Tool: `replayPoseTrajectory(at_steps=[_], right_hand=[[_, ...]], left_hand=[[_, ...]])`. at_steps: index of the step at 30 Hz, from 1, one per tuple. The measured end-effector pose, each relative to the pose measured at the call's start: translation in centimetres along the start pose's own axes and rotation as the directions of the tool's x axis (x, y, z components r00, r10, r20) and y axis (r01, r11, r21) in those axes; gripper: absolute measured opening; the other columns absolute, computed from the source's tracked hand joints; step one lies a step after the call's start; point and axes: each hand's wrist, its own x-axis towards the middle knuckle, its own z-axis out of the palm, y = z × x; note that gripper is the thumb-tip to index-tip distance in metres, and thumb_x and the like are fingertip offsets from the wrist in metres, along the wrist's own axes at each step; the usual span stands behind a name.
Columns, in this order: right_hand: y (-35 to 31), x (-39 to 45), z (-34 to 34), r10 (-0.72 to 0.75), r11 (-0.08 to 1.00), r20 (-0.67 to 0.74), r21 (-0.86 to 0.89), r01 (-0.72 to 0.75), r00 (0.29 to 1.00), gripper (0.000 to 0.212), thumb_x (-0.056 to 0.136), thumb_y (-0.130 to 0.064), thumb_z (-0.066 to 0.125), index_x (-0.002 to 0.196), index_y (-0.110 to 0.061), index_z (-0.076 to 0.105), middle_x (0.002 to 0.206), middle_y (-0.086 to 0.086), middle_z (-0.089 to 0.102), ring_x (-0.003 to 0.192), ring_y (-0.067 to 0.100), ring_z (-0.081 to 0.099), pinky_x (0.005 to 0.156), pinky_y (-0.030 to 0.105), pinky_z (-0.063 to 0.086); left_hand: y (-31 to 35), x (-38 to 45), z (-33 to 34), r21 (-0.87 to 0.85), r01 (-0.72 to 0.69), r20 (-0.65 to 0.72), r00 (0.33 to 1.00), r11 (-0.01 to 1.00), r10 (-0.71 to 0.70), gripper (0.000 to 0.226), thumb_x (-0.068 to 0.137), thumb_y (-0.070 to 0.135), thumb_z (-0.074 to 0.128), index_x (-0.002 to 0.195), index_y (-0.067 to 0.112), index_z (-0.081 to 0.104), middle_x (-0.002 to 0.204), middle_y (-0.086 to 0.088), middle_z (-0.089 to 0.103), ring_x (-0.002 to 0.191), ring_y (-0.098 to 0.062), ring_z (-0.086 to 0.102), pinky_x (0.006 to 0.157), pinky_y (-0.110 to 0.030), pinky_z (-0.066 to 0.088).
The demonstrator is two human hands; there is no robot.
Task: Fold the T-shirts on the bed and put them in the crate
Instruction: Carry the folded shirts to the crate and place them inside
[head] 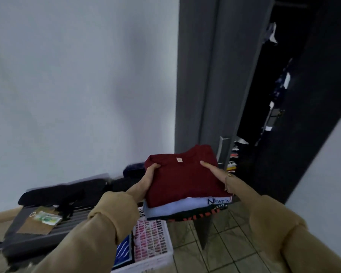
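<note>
A person carries a stack of folded T-shirts point(187, 196) between both hands, held out in front of the body and above the floor. The top shirt is dark red point(183, 180), with a pale blue one point(177, 208) under it and a black one with red lettering point(195, 213) at the bottom. The left hand point(149, 180) grips the stack's left edge, thumb curled over the red shirt and fingers hidden beneath. The right hand point(218, 175) holds the right edge, thumb lying flat along the top of the red shirt and the other fingers out of sight under the stack; a thin bracelet shows at that wrist. Both arms wear tan sleeves point(106, 223).

The white lattice crate point(154, 239) stands on the tiled floor point(224, 245) below and slightly left of the stack, not touching it, partly hidden by the left sleeve. A blue garment with white stripes point(124, 251) lies inside it. Left of the crate lies a dark suitcase point(37, 239) with a brown card point(35, 225) on it. Beyond the stack stands a grey wardrobe door point(205, 75), and the open wardrobe beside it is dark
</note>
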Motion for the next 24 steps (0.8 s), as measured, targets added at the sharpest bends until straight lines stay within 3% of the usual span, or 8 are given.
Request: replayPoseTrajectory(at_steps=[4,7,10,11,15,18,20,24], right_hand=[[3.0,-5.5,-5.7,0.055,0.998,-0.078,0.032,-0.053,0.995,0.064,0.085,-0.056,0.054,0.131,-0.013,0.048,0.126,0.012,0.056,0.111,0.027,0.054,0.094,0.033,0.041],[5.0,-9.3,-10.0,0.075,0.996,-0.192,0.062,-0.064,0.979,0.085,0.076,-0.062,0.061,0.142,-0.013,0.037,0.139,0.012,0.047,0.123,0.028,0.048,0.106,0.038,0.036],[7.5,-10.5,-14.5,0.097,0.990,-0.240,0.119,-0.069,0.966,0.119,0.042,-0.075,0.073,0.140,-0.015,0.041,0.134,0.013,0.053,0.118,0.028,0.053,0.107,0.045,0.038],[7.7,-11.2,-15.4,0.112,0.987,-0.261,0.140,-0.077,0.959,0.118,0.042,-0.074,0.073,0.139,-0.013,0.043,0.131,0.014,0.055,0.115,0.028,0.055,0.105,0.044,0.040],[8.6,-12.7,-19.6,0.161,0.972,-0.321,0.217,-0.093,0.933,0.080,0.077,-0.057,0.061,0.138,-0.008,0.042,0.130,0.017,0.055,0.106,0.029,0.057,0.097,0.039,0.044],[9.6,-12.6,-22.9,0.201,0.960,-0.382,0.261,-0.103,0.902,0.079,0.078,-0.058,0.060,0.136,-0.007,0.044,0.129,0.018,0.056,0.113,0.031,0.056,0.102,0.042,0.042],[10.0,-12.5,-24.8,0.222,0.951,-0.411,0.292,-0.103,0.884,0.075,0.080,-0.058,0.058,0.134,-0.007,0.046,0.129,0.018,0.056,0.111,0.030,0.056,0.101,0.040,0.042],[11.3,-11.6,-28.6,0.267,0.935,-0.428,0.331,-0.126,0.863,0.069,0.084,-0.057,0.054,0.132,-0.007,0.048,0.128,0.018,0.056,0.110,0.031,0.055,0.096,0.038,0.042]], left_hand=[[-2.5,-2.0,5.9,0.033,0.061,0.122,0.990,0.998,-0.065,0.034,0.093,0.035,0.044,0.096,0.007,0.062,0.083,-0.016,0.063,0.072,-0.025,0.057,0.064,-0.029,0.045],[-4.1,-2.8,10.5,0.081,0.084,0.215,0.972,0.993,-0.099,0.034,0.093,0.036,0.046,0.100,0.007,0.062,0.086,-0.015,0.063,0.074,-0.025,0.057,0.066,-0.028,0.046],[-4.9,-2.7,14.7,0.101,0.085,0.291,0.950,0.991,-0.111,0.032,0.093,0.033,0.048,0.103,0.006,0.062,0.086,-0.015,0.062,0.072,-0.023,0.057,0.064,-0.028,0.046],[-5.1,-2.7,16.1,0.120,0.095,0.308,0.943,0.988,-0.128,0.034,0.093,0.033,0.049,0.109,0.005,0.061,0.086,-0.015,0.062,0.073,-0.024,0.058,0.063,-0.029,0.046],[-5.2,-1.3,21.9,0.195,0.088,0.382,0.911,0.977,-0.158,0.041,0.093,0.036,0.052,0.120,0.006,0.058,0.087,-0.014,0.064,0.077,-0.025,0.060,0.065,-0.030,0.047],[-4.8,0.0,25.9,0.247,0.058,0.438,0.884,0.967,-0.165,0.043,0.094,0.035,0.051,0.124,0.005,0.055,0.093,-0.014,0.065,0.077,-0.024,0.060,0.067,-0.029,0.048],[-4.6,0.5,28.3,0.284,0.032,0.474,0.864,0.958,-0.169,0.043,0.096,0.033,0.049,0.128,0.004,0.053,0.113,-0.019,0.063,0.078,-0.024,0.060,0.070,-0.030,0.048],[-5.0,2.1,32.8,0.329,0.022,0.527,0.825,0.944,-0.203,0.044,0.099,0.035,0.045,0.131,0.006,0.050,0.128,-0.020,0.057,0.101,-0.031,0.060,0.085,-0.034,0.045]])
